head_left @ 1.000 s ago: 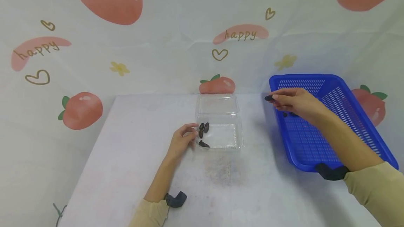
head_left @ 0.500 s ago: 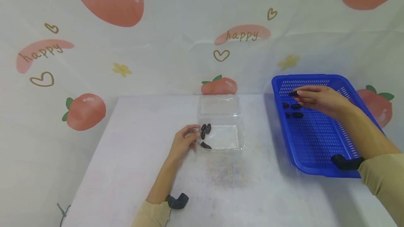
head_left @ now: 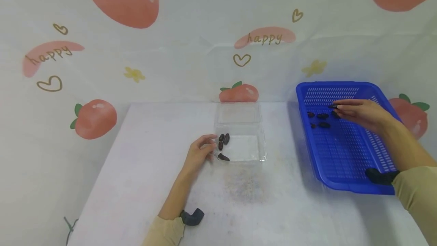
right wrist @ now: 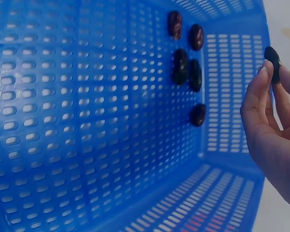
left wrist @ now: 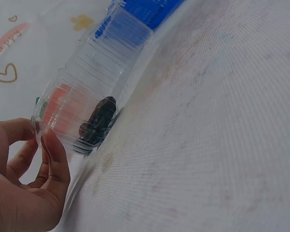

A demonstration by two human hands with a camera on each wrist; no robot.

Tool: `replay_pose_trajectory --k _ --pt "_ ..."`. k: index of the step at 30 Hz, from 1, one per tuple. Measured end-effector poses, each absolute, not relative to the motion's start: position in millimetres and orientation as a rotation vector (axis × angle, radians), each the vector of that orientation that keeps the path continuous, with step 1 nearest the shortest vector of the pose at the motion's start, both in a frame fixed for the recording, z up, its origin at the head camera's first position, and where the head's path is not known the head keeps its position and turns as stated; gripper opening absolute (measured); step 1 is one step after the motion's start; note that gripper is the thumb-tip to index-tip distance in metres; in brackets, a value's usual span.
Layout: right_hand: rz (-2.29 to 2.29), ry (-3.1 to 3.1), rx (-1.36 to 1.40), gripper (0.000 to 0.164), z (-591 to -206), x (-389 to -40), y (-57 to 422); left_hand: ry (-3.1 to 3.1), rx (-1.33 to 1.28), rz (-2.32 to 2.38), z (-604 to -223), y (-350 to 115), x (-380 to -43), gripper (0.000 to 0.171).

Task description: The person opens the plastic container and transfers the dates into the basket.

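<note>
My left hand [head_left: 197, 154] pinches the left rim of a clear plastic clamshell box [head_left: 244, 149], thumb on one side and fingers on the other in the left wrist view. Its lid [head_left: 238, 113] lies flipped back toward the wall. Several dark, oblong dates [head_left: 227, 139] sit along the box's left side. Over the far part of a blue basket [head_left: 315, 172], my right hand [head_left: 370, 115] holds one dark date [right wrist: 272, 64] between thumb and fingertips. Several glossy brown dates [right wrist: 180, 66] lie on the basket floor below it, near the far wall.
The basket stands at the right of the white table [head_left: 143, 185], its slotted walls rising around the dates. A white cloth printed with fruit [head_left: 96, 119] hangs behind the table. Dark wrist mounts [head_left: 192, 217] sit on both forearms.
My right hand has moved rightward with the date, from the basket's left rim to over its inside. The left hand stays at the box, and the head view has shifted slightly.
</note>
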State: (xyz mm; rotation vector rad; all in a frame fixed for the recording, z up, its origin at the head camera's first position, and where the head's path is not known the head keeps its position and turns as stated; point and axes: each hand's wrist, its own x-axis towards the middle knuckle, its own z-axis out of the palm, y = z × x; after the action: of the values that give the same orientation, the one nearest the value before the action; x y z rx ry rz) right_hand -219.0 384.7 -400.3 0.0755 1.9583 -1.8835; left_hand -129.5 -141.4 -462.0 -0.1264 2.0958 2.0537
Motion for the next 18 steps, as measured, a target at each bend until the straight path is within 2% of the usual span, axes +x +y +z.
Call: replay_pose_trajectory --k 2,9,18 --pt "-1.881 1.971 0.076 0.031 -404.0 -218.8 388.2 2.105 -0.121 2.05 -461.0 -140.9 -128.8 0.035" --pt "-1.912 1.922 0.099 0.028 -416.6 -220.2 399.4 2.12 -0.141 2.076 -492.7 -143.2 -138.7 0.034" --pt "-1.958 1.847 0.228 0.026 -423.6 -217.6 405.0 2.117 -0.156 2.047 -492.4 -142.4 -137.2 0.033"
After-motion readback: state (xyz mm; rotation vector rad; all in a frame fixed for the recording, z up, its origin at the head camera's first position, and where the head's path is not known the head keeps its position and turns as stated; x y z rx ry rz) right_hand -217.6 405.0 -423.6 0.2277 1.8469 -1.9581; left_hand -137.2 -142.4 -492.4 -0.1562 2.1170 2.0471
